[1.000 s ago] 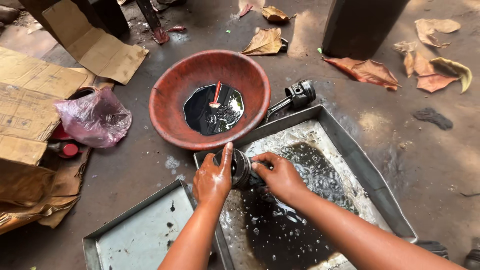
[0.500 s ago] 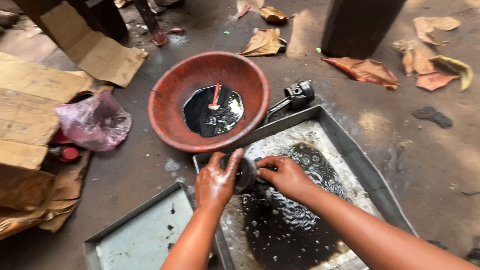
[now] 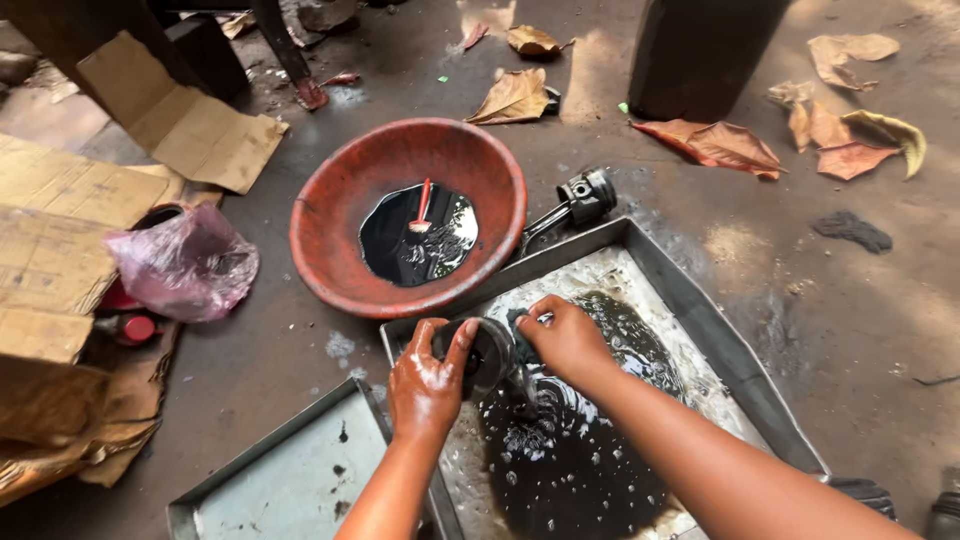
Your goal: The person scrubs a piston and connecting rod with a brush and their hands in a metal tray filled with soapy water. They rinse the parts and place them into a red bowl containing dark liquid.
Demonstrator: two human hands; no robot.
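Dark metal piston lies sideways between both hands, crown leftward.

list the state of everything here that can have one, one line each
left hand: wet, gripping the round metal part
right hand: closed, pressed against that part
round metal part: dark, oily, held over the tray
large metal tray: holds a pool of black liquid
red basin: partly filled with black liquid
small metal tray: nearly dry, a few dark spots
pink plastic bag: crumpled
piston: lying on its side
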